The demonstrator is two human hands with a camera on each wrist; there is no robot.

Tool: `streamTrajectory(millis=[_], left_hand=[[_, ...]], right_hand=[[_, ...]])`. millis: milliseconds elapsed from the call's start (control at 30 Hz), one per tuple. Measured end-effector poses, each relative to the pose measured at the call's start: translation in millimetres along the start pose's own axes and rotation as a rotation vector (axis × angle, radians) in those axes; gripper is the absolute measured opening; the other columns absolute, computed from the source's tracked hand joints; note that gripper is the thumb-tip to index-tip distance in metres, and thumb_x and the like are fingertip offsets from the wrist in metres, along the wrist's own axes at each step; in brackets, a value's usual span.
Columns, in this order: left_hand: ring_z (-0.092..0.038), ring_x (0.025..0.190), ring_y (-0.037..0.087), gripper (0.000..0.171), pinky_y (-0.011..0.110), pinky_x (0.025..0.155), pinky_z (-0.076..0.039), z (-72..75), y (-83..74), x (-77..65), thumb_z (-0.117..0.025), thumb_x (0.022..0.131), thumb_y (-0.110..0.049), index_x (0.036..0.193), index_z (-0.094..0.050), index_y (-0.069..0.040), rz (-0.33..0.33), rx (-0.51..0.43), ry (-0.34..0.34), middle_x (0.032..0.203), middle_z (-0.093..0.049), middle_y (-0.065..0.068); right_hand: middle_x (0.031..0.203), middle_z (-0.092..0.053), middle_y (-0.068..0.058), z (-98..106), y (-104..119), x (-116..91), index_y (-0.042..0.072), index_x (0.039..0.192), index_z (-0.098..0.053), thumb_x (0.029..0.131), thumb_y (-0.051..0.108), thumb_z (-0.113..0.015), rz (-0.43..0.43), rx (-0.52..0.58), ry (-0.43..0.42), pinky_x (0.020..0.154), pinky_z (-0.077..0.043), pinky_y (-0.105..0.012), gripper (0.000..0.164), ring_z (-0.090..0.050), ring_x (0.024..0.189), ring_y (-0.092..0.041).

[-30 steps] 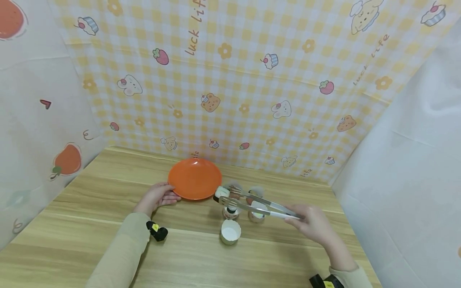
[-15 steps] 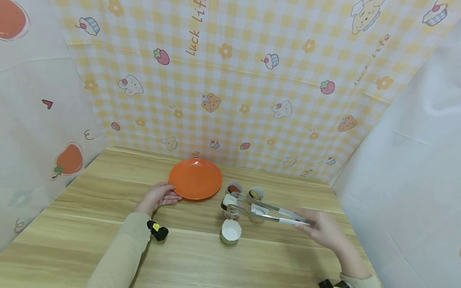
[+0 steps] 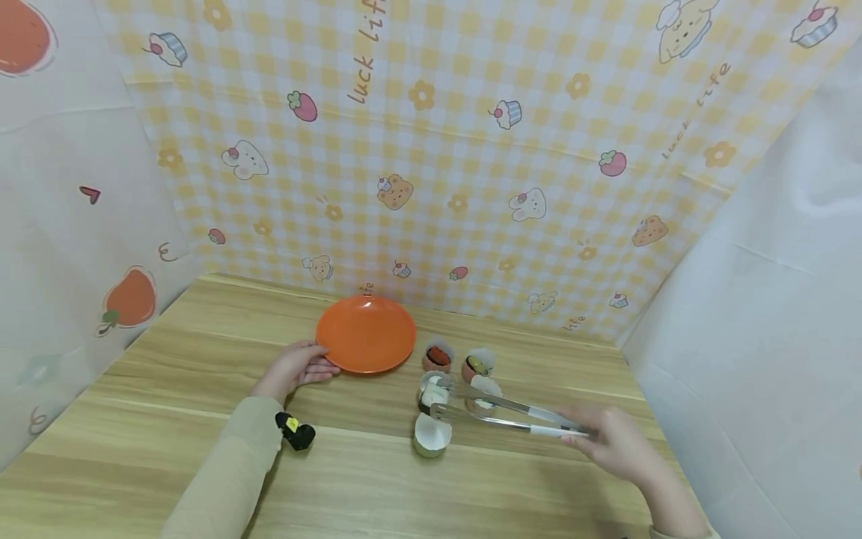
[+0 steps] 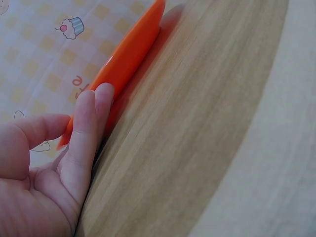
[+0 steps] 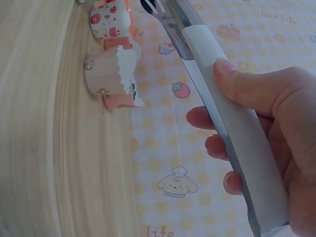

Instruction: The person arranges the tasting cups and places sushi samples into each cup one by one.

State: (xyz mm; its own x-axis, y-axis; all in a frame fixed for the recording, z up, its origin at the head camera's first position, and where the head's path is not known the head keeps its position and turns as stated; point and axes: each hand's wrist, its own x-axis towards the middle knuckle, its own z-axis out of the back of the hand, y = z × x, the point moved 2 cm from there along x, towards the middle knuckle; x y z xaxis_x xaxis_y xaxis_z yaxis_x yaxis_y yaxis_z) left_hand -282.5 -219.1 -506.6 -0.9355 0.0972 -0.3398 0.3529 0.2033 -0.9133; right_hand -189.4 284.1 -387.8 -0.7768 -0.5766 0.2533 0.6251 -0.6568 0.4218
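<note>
My left hand point(image 3: 296, 368) pinches the near-left rim of an orange plate point(image 3: 366, 335), thumb above and fingers beneath. In the left wrist view the plate point(image 4: 129, 57) appears edge-on, close to the table. My right hand point(image 3: 609, 443) grips metal tongs with pale handles point(image 5: 232, 113). Their two tips stand apart at a sushi-like piece with a white top and dark side point(image 3: 435, 391). This piece sits in a paper cup, upright as far as I can see. Whether the tips touch it, I cannot tell.
Behind it stand a paper cup with a red-topped piece point(image 3: 438, 355) and one with a yellowish-topped piece point(image 3: 478, 365). Another paper cup point(image 3: 486, 386) is partly behind the tongs. A white-lined cup point(image 3: 431, 436) stands nearest me. A checked cloth point(image 3: 458, 172) rises behind the table.
The tongs and white-topped piece have moved right and toward me, from beside the plate into the cup. The tips have parted somewhat. My left hand and the plate have stayed put.
</note>
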Motion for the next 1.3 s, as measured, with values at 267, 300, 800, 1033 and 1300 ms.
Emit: streamTrajectory(millis=[267, 300, 800, 1033, 1300], left_hand=[[-0.066, 0.074, 0.026, 0.03, 0.034, 0.068, -0.054, 0.2, 0.1, 1.4, -0.043, 0.095, -0.01, 0.117, -0.034, 0.007, 0.001, -0.003, 0.0, 0.078, -0.065, 0.016], [-0.066, 0.074, 0.026, 0.03, 0.034, 0.068, -0.054, 0.0, 0.0, 1.3, -0.043, 0.094, -0.01, 0.117, -0.034, 0.007, -0.001, -0.003, -0.002, 0.078, -0.065, 0.016], [-0.066, 0.073, 0.026, 0.036, 0.034, 0.067, -0.054, -1.4, -0.2, -0.4, -0.043, 0.094, -0.009, 0.123, -0.03, 0.009, -0.005, -0.003, -0.008, 0.078, -0.064, 0.016], [-0.066, 0.074, 0.026, 0.035, 0.034, 0.067, -0.054, -1.6, -0.7, -1.8, -0.043, 0.094, -0.009, 0.122, -0.03, 0.008, -0.004, -0.002, -0.009, 0.078, -0.064, 0.016], [-0.066, 0.073, 0.026, 0.034, 0.034, 0.066, -0.054, -1.9, -1.0, -2.6, -0.043, 0.094, -0.009, 0.121, -0.031, 0.008, -0.002, -0.001, -0.005, 0.078, -0.064, 0.017]], right_hand=[[0.099, -0.066, -0.009, 0.2, 1.6, -8.3, 0.002, 0.108, -0.064, 0.079, 0.024, -0.069, -0.026, 0.01, 0.02, 0.06, -0.052, -0.019, 0.037, -0.063, 0.078, -0.011], [0.099, -0.066, -0.009, 0.1, 1.5, -9.2, 0.003, 0.108, -0.064, 0.078, 0.024, -0.069, -0.037, 0.012, 0.023, 0.061, -0.052, -0.019, 0.037, -0.063, 0.078, -0.011], [0.102, -0.065, -0.005, -1.7, 2.0, -16.3, 0.008, 0.107, -0.066, 0.077, 0.03, -0.07, -0.05, -0.037, 0.04, 0.061, -0.051, -0.018, 0.038, -0.062, 0.079, -0.009], [0.1, -0.066, -0.003, -3.9, 2.4, -16.4, 0.008, 0.108, -0.066, 0.078, 0.038, -0.066, -0.058, -0.019, 0.058, 0.058, -0.051, -0.018, 0.042, -0.061, 0.076, -0.004], [0.102, -0.065, -0.01, -6.2, 3.8, -18.1, 0.006, 0.108, -0.065, 0.077, 0.034, -0.067, -0.041, -0.015, 0.058, 0.059, -0.05, -0.016, 0.042, -0.064, 0.079, -0.015]])
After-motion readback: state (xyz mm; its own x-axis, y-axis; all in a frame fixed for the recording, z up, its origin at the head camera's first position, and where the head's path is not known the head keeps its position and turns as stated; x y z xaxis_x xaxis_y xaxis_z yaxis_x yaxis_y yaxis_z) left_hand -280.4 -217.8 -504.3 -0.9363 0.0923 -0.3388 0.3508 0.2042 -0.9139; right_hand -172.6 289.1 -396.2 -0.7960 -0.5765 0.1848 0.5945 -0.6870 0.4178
